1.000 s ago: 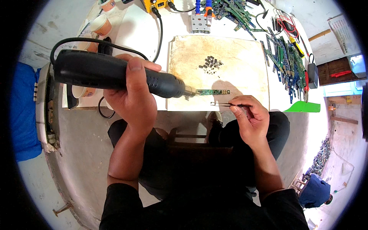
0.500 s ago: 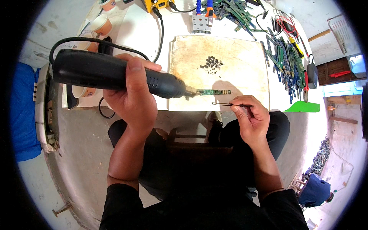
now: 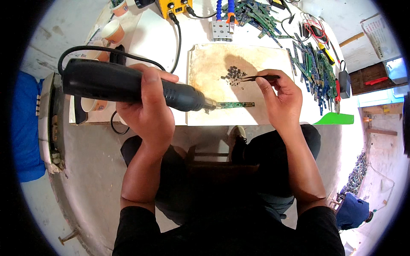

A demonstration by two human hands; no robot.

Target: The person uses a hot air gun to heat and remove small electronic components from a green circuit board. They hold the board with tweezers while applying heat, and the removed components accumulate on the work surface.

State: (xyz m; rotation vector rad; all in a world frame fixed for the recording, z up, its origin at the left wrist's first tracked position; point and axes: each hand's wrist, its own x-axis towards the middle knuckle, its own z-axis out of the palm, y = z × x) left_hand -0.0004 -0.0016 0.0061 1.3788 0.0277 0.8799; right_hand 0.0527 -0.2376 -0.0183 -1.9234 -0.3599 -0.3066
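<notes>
My left hand (image 3: 147, 102) is wrapped round a black hot air gun (image 3: 106, 81), its metal nozzle (image 3: 210, 103) pointing right at the left end of a narrow green circuit board (image 3: 237, 105). That board lies flat on a stained, light-coloured mat (image 3: 205, 64). In my right hand (image 3: 282, 96) I pinch black tweezers (image 3: 265, 78), whose tips reach the right edge of a small heap of dark chips (image 3: 232, 72). Whether the tips grip a chip is too small to tell.
Piles of narrow circuit boards (image 3: 316, 68) lie at the right and at the back (image 3: 252, 17). A yellow soldering station (image 3: 173, 7), a metal block (image 3: 222, 30) and paper cups (image 3: 112, 32) stand around the mat. A green sheet (image 3: 335, 118) overhangs the front edge; a person (image 3: 352, 211) sits at far right.
My right hand with the tweezers has moved away from beside the board, up to the chip heap. The hot air gun stays nearly in place at the board's left end.
</notes>
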